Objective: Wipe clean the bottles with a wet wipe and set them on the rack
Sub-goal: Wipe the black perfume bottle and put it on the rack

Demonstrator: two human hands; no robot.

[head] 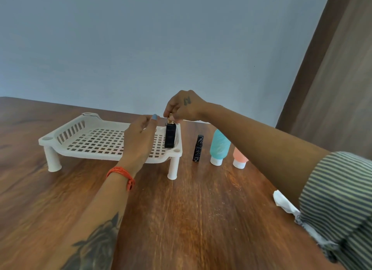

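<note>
1. Head view: white slatted rack (pixel 96 141) stands on the wooden table (pixel 181 209). One black bottle with a gold cap (pixel 170 136) stands upright on the rack's grid, near its right front corner.
2. Step in hand, as I judge it: setting that black bottle on the rack. Its base looks seated on the grid, so the placing seems nearly done.
3. Right hand (pixel 182 106) is above the bottle, fingertips pinched round the gold cap from the top. Fingers are curled; the grip is on the cap only, not on the body.
4. Left hand (pixel 138 137) hovers over the rack just left of the bottle, fingers loosely bent, holding nothing. Whether any fingertip touches the bottle I cannot tell; a small gap seems to show.
5. Waiting on the table right of the rack, all upright: a slim black speckled bottle (pixel 198 148), a teal tube (pixel 219 147) on its white cap, and an orange tube (pixel 240 157) on its white cap, partly hidden behind the right forearm.
6. Crumpled white wipe (pixel 282 201) lies on the table near the right sleeve (pixel 342 199).
7. Next move, judged: release the cap without tipping the bottle, fetch the wipe, then take the slim black bottle, the nearest one.
</note>
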